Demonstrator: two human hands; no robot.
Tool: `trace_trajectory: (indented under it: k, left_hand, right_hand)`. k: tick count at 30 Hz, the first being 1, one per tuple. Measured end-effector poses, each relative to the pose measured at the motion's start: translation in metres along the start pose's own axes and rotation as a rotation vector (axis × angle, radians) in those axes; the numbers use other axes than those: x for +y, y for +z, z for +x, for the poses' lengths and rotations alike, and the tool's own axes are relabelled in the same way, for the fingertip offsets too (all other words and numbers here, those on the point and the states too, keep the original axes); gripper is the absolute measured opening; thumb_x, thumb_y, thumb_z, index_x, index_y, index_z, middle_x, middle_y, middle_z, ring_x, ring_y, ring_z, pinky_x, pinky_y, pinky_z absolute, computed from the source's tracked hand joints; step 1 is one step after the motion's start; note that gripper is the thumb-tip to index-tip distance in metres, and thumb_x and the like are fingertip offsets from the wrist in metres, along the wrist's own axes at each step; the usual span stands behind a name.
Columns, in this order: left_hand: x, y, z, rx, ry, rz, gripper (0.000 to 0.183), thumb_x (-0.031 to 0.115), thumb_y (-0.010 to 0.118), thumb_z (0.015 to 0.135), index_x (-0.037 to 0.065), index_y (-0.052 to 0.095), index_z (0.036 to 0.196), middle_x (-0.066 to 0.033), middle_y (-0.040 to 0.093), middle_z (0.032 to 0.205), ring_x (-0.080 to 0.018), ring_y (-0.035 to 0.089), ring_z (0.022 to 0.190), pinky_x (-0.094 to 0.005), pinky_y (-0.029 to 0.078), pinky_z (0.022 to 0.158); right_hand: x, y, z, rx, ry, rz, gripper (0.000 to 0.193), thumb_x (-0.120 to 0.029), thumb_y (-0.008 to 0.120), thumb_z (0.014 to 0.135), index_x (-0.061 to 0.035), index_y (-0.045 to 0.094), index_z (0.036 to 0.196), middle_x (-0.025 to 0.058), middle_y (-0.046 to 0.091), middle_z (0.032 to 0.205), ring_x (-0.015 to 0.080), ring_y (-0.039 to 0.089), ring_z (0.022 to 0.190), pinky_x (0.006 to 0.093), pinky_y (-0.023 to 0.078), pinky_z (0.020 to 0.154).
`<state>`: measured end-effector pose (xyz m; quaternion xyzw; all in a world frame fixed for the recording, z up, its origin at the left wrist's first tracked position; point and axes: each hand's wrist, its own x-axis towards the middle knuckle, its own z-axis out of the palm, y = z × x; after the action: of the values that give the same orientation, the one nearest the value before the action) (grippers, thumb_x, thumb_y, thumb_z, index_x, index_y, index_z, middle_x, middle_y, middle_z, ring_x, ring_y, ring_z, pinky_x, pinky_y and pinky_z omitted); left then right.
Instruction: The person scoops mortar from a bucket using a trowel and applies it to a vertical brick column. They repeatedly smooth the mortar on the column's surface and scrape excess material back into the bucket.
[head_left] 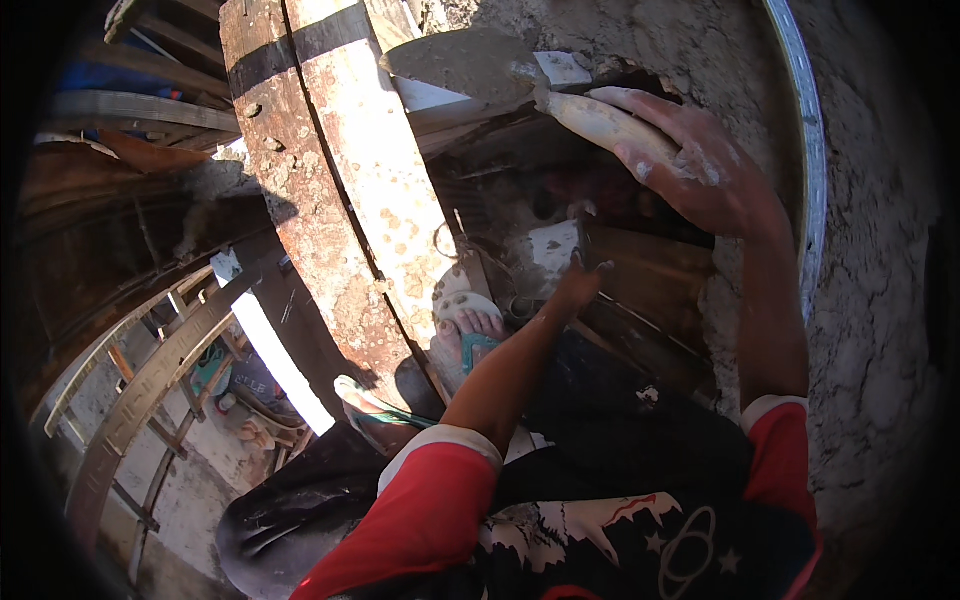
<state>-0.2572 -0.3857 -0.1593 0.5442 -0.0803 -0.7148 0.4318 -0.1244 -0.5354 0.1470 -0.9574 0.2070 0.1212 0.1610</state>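
My right hand [715, 165], dusted with pale mortar, is closed round the light wooden handle of a trowel [460, 65]. The grey, mortar-smeared blade points left, above the far part of two wooden planks [330, 170]. Lower down, my left hand [580, 285] reaches into a shadowed gap between the planks and the wall. Two of its digits stand apart; the others are lost in the dark. A whitish, flat-looking thing [552, 247] lies close beside those fingers, and I cannot make out its kind or whether they touch it.
My sandalled feet [475, 325] rest on the mortar-spotted planks. A rough plastered wall [880, 260] rises at the right, with a shiny metal strip [812, 160] along it. Wooden ladder-like framing [150, 410] and a white-lit board [280, 350] stand lower left, over a drop.
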Motion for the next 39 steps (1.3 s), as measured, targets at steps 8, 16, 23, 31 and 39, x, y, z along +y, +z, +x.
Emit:
trace_trajectory:
  k: [8, 16, 23, 31, 39]
  left_hand:
    - [0.015, -0.007, -0.001, -0.188, 0.033, -0.168, 0.069, 0.043, 0.062, 0.097, -0.002, 0.045, 0.146, -0.0187, 0.053, 0.145, -0.0294, 0.052, 0.129, -0.0409, 0.041, 0.109]
    - [-0.006, -0.043, -0.041, -0.235, 0.259, 0.171, 0.075, 0.046, 0.066, 0.094, -0.003, 0.043, 0.147, -0.0287, 0.048, 0.148, -0.0373, 0.049, 0.136, -0.0419, 0.039, 0.11]
    - [0.067, -0.172, -0.185, -0.324, 0.136, 0.589, 0.055, 0.026, 0.066, 0.096, 0.005, 0.05, 0.144, -0.0201, 0.066, 0.126, -0.0292, 0.067, 0.111, -0.0389, 0.052, 0.097]
    - [0.13, -0.277, -0.284, -0.195, -0.002, 0.677, 0.056, 0.016, 0.066, 0.096, 0.008, 0.047, 0.148, -0.0183, 0.066, 0.128, -0.0243, 0.067, 0.108, -0.0362, 0.052, 0.098]
    - [0.127, -0.347, -0.399, 0.071, -0.217, 0.613, 0.058, 0.022, 0.068, 0.098, 0.003, 0.045, 0.148, -0.0167, 0.063, 0.132, -0.0233, 0.061, 0.121, -0.0363, 0.049, 0.104]
  right_hand:
    - [-0.007, 0.007, 0.005, -0.034, -0.01, 0.091, 0.052, -0.031, 0.058, 0.094, -0.0096, 0.054, 0.141, 0.0174, 0.068, 0.108, 0.0265, 0.068, 0.085, 0.0403, 0.054, 0.079]
    - [-0.029, 0.027, 0.036, -0.17, -0.088, 0.235, 0.053, -0.025, 0.059, 0.094, -0.0071, 0.051, 0.143, 0.0166, 0.068, 0.102, 0.0236, 0.068, 0.079, 0.036, 0.056, 0.066]
    - [-0.021, 0.052, 0.052, -0.131, -0.173, 0.066, 0.058, -0.033, 0.06, 0.095, -0.01, 0.048, 0.147, 0.019, 0.058, 0.138, 0.0364, 0.06, 0.118, 0.0449, 0.045, 0.107]
    - [-0.007, 0.049, 0.045, -0.035, -0.196, 0.092, 0.057, -0.037, 0.062, 0.093, -0.0043, 0.055, 0.138, 0.0208, 0.063, 0.13, 0.0382, 0.059, 0.119, 0.046, 0.047, 0.102]
    - [-0.029, 0.036, 0.042, -0.153, -0.175, 0.202, 0.051, -0.031, 0.064, 0.093, -0.0037, 0.055, 0.136, 0.0229, 0.066, 0.122, 0.0403, 0.062, 0.112, 0.0448, 0.048, 0.098]
